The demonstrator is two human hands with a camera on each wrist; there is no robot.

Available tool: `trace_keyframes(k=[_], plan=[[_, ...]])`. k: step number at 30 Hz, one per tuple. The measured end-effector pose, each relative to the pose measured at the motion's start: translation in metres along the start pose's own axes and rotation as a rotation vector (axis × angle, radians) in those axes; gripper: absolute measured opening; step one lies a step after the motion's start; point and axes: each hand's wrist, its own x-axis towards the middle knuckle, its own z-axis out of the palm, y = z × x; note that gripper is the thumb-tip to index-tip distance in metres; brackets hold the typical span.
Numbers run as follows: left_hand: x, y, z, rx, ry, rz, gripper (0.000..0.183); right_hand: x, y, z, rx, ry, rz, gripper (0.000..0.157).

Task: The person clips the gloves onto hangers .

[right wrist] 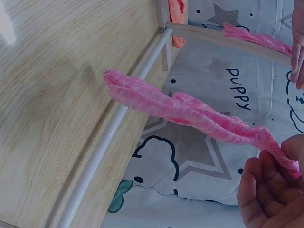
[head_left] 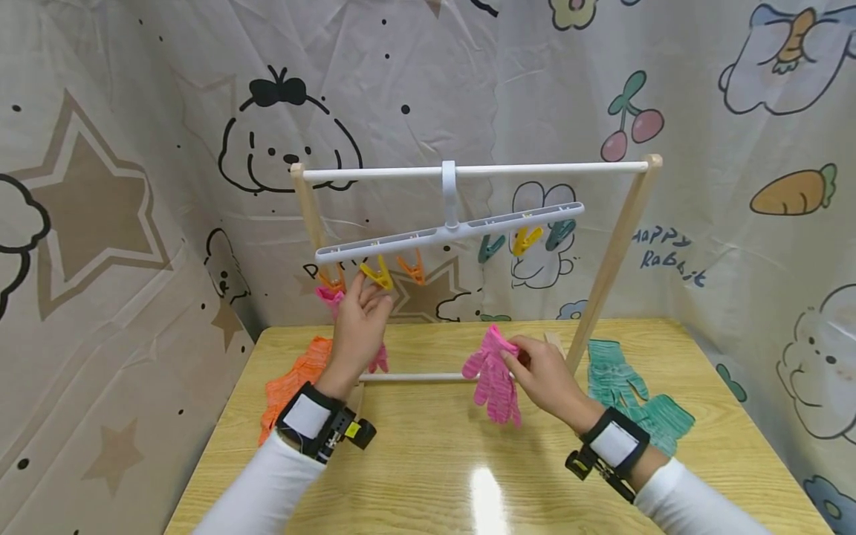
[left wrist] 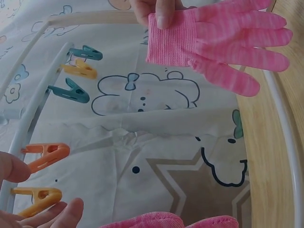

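Thumb and fingers of the right hand (head_left: 545, 375) pinch the cuff (left wrist: 178, 47) of a pink glove (head_left: 496, 383), which hangs lower than the tilted hanger (head_left: 452, 232). The left hand (head_left: 361, 323) is spread around the yellow clip (head_left: 386, 282) between two orange clips (head_left: 419, 273); pressure on it is unclear. Squeezing squarely, presenting the cuff flat and steadying the hanger should help.

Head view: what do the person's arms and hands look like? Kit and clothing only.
Both arms wear white long sleeves. Each wrist has a black strap with a pale rectangular panel and a small black camera mounted at its side. Left hand and right hand are ungloved. Cabling is too small to make out.
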Motion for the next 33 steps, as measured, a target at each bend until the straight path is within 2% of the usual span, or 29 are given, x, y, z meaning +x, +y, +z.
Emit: trace_keyframes(k=[4, 12, 18, 33], plan=[[0.004, 0.002, 0.0, 0.0, 0.024, 0.005, 0.066, 0.001, -0.001, 0.0, 0.007, -0.002, -0.008, 0.011], [0.009, 0.008, 0.0, -0.01, 0.07, -0.033, 0.061, 0.002, -0.004, 0.002, 0.002, -0.006, -0.01, 0.012], [0.013, 0.009, 0.0, 0.012, 0.105, -0.045, 0.05, 0.001, -0.006, 0.002, -0.004, -0.01, -0.013, 0.011], [0.019, 0.011, 0.0, 0.109, 0.161, 0.009, 0.028, 0.0, -0.007, 0.004, -0.006, -0.005, -0.028, 0.009]])
